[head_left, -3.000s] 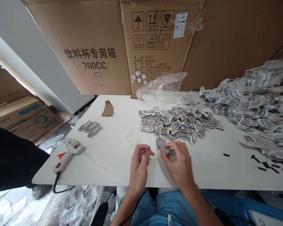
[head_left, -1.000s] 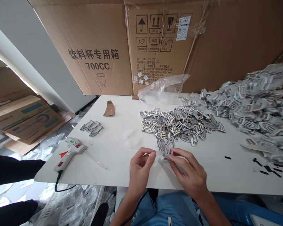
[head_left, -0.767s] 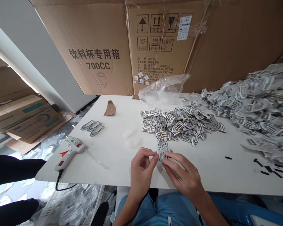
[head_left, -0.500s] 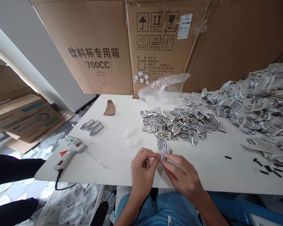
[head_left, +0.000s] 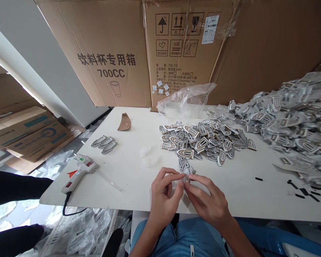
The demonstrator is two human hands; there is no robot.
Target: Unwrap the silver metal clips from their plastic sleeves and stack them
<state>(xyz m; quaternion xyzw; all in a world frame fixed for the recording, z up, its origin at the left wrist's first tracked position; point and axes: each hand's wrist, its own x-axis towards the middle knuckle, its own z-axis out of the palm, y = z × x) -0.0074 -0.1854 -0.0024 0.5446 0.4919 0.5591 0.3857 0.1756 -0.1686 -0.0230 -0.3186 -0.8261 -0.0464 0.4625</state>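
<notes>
Near the table's front edge, my left hand point(head_left: 166, 194) and my right hand point(head_left: 212, 201) meet fingertip to fingertip. Both pinch a small grey-white arched plastic piece point(head_left: 186, 177), which the fingers mostly cover. Just beyond the fingertips lie a few grey arched pieces point(head_left: 186, 165). They lead up to a large pile of similar pieces point(head_left: 203, 139), some showing white faces with brown-gold patterns.
To the left lie a glue gun point(head_left: 81, 171) with a clear stick, several grey pieces point(head_left: 104, 144) and a brown scrap point(head_left: 124, 122). Bagged pieces point(head_left: 291, 117) and black strips point(head_left: 305, 191) are at right. A cardboard carton point(head_left: 115, 39) stands behind.
My left hand has shifted slightly right, its fingertips now closer to those of my right hand. The small piece is more covered than before.
</notes>
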